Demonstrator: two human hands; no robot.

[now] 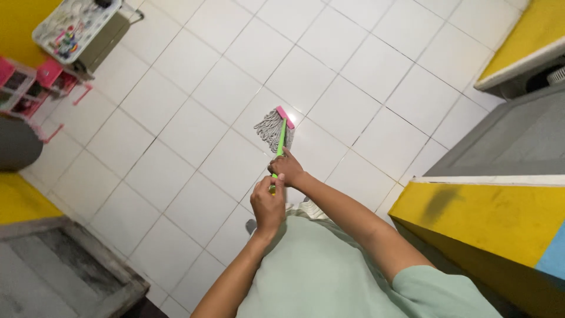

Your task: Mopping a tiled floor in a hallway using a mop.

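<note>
White tiled floor (176,135); both hands grip green mop handle (281,141), pink-headed

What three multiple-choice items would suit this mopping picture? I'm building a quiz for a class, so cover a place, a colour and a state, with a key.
1. Where does the mop head rest?
A. on the white tiled floor
B. in a bucket
C. on the yellow counter

2. What colour is the mop handle?
A. blue
B. green
C. black

3. How is the handle held?
A. by one hand only
B. by no hand
C. by both hands, one above the other

Key: 1 A, the grey strings lie spread on the tiled floor. 2 B, the shaft is bright green under a pink clamp. 3 C, the right hand has its grip lower on the shaft and the left hand nearer the body.
</note>
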